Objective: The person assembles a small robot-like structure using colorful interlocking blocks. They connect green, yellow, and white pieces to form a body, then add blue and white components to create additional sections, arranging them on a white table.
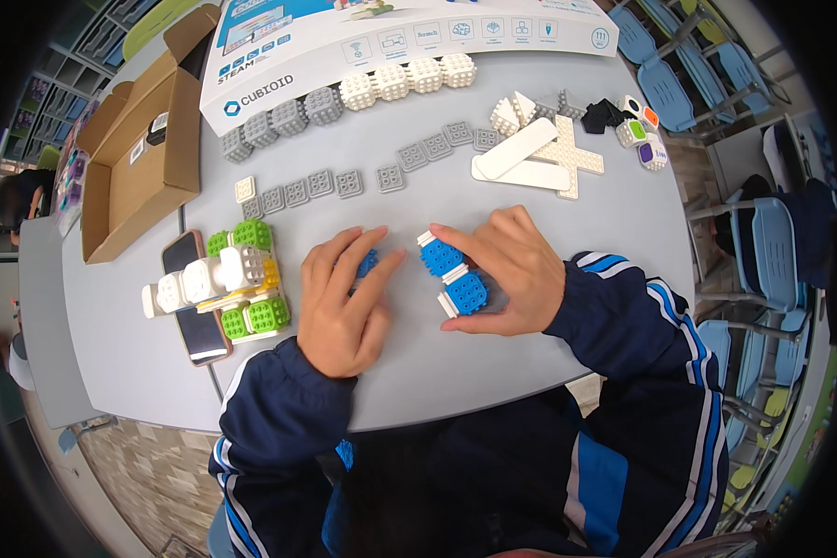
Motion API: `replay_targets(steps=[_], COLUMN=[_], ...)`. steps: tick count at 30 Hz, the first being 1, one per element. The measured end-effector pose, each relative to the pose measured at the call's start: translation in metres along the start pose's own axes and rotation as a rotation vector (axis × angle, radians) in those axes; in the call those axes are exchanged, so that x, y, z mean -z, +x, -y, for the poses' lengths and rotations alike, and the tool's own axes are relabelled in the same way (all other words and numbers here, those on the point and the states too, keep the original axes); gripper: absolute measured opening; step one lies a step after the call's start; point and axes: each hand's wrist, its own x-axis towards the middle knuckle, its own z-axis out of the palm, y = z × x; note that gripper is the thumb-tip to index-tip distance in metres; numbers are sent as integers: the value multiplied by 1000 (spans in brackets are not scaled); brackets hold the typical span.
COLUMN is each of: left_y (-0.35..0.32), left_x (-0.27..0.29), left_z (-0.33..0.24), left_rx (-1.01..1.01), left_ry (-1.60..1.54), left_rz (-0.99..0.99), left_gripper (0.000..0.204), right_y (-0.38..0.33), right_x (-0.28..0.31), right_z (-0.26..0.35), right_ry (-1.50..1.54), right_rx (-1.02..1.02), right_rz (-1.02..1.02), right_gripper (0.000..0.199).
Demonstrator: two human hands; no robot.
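Note:
Over the table's near middle, my right hand [516, 279] pinches a joined pair of studded blue blocks [465, 293] with thumb and forefinger. White connector plates sit at both ends of the pair and between its blocks. To the left, my left hand [339, 302] curls over another studded blue block [367, 263], mostly hidden behind the fingers. A gap separates the two hands. Left of my left hand stands a built piece of white blocks [205, 279] with green blocks [268, 314] along its side, partly over a phone [200, 335].
Grey connector plates [348, 183] run in a bent row beyond my hands. Behind them grey blocks [288, 118] and white blocks [391, 82] line a large white box [437, 42]. White flat bars [525, 163] lie at right, an open cardboard box [144, 158] at far left.

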Motion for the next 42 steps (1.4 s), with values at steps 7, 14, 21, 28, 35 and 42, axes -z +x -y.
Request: replay_targets(steps=[7,14,21,28,35,42], left_y=[0,-7,-8,-9,-9,-9], left_x=[2,0,0,1,3,8], left_z=[-4,-7,-9,-9,-9,-12], left_rx=[130,173,214,232,194,85], left_ry=[107,267,339,354,322,195], left_rz=[-51,-70,-90,-120,-123,-179], left_gripper=[57,60,62,63,60,55], right_y=[10,35,44,48,48,46], right_x=[-13,-30,-47,-54,-47,-45], right_z=[-7,-4,-5,5,6,5], right_ry=[-69,-81,-92,-70,-25,73], right_rx=[73,113,167,189,199,217], right_rz=[-114,-223,-155,-177,-117,-112], right_gripper=[86,82,82,80,75,69])
